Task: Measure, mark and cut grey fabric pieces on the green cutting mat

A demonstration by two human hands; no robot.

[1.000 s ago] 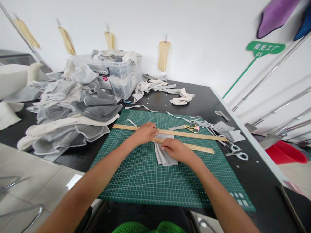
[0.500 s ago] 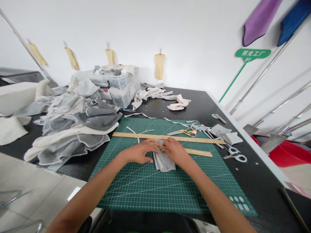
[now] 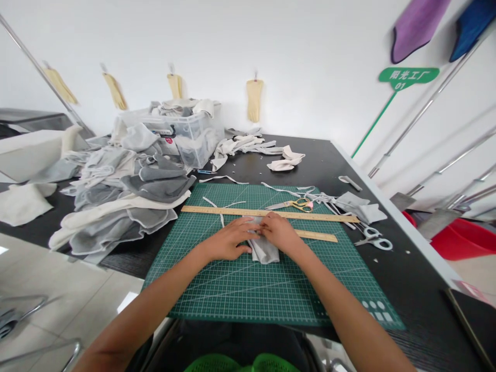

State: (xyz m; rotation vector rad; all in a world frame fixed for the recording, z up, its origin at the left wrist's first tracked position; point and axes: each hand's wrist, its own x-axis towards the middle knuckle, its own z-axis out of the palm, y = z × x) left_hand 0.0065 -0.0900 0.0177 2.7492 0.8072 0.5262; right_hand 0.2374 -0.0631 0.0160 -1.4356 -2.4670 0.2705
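On the green cutting mat (image 3: 271, 294) lies a small folded grey cloth piece (image 3: 264, 251). My left hand (image 3: 228, 240) rests on its left edge with fingers curled over it. On the top right of the cloth is my right hand (image 3: 279, 231), its fingers pinching the fabric beside the left hand. A short wooden ruler (image 3: 315, 236) runs out from under my right hand to the right. The long wooden ruler (image 3: 271, 213) lies just beyond both hands.
Gold-handled scissors (image 3: 297, 204) lie behind the long ruler. White-handled scissors (image 3: 374, 242) and grey scraps (image 3: 358, 209) sit off the mat's right edge. A heap of grey and cream fabric (image 3: 120, 201) and a clear bin (image 3: 182, 134) fill the left. A red basin (image 3: 461, 240) stands beside the table.
My left hand has come off the long ruler and down onto the grey cloth, meeting my right hand. The right hand has shifted slightly left along the cloth's top.
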